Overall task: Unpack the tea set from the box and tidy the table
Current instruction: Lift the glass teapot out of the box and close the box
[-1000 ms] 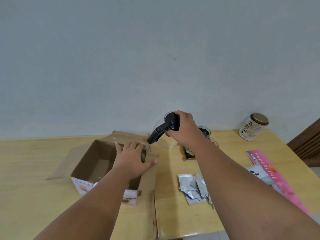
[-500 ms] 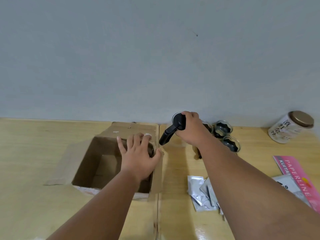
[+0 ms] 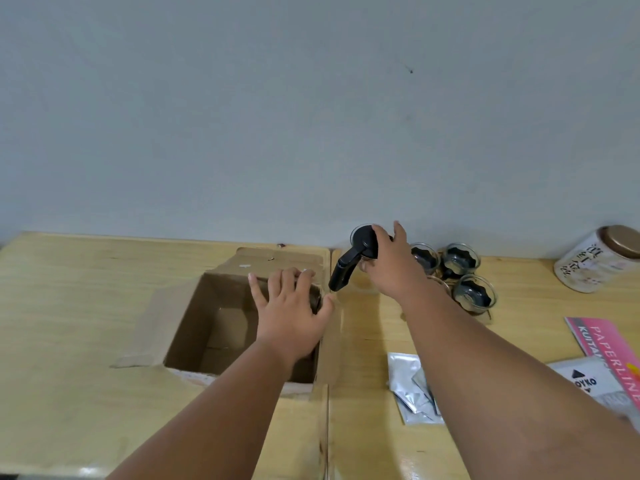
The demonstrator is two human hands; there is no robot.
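An open cardboard box [image 3: 162,327] sits on the wooden table [image 3: 69,306], its inside mostly bare. My left hand [image 3: 287,310] lies on the box's right rim with fingers spread; a dark rounded thing shows under it, and I cannot tell what it is. A glass teapot [image 3: 360,242] with a black lid and black handle stands at the back by the wall, right of the box. My right hand [image 3: 391,268] is closed over its top. Several small glass cups [image 3: 462,259] with dark insides cluster just right of the teapot.
A white jar with a gold lid [image 3: 595,258] stands at the far right by the wall. Silver sachets [image 3: 407,382] lie under my right forearm. A pink booklet [image 3: 602,341] and a white packet [image 3: 588,382] lie at the right edge. The grey wall rises directly behind.
My right hand has carried the teapot down and back toward the wall, beside the cups. My left hand has stayed on the box rim. The camera has turned left.
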